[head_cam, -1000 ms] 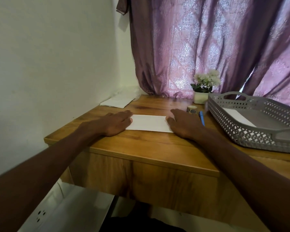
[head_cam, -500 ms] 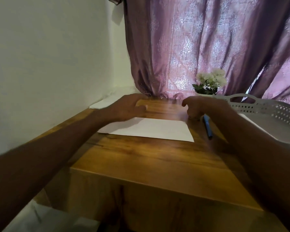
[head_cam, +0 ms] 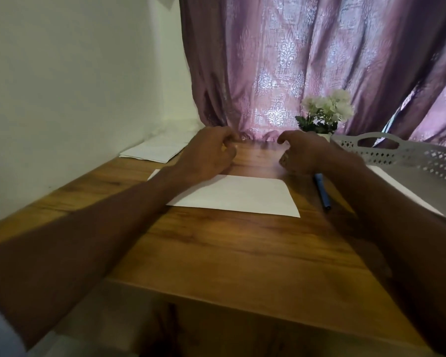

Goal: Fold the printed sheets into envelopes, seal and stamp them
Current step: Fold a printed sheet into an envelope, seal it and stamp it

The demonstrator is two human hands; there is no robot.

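A white sheet lies flat on the wooden desk, in the middle. My left hand hovers over the sheet's far left corner and hides it. My right hand hovers just beyond the sheet's far right corner. Both hands have loosely curved fingers with a gap to the thumb, and neither holds anything. A blue pen lies on the desk right of the sheet, its far end under my right hand.
A grey perforated tray with a sheet inside stands at the right. More white papers lie by the wall at the far left. A small pot of white flowers stands before the purple curtain.
Both hands lifted off the sheet's side edges and moved to its far edge, fingers curling. The view moved closer and lower over the desk.
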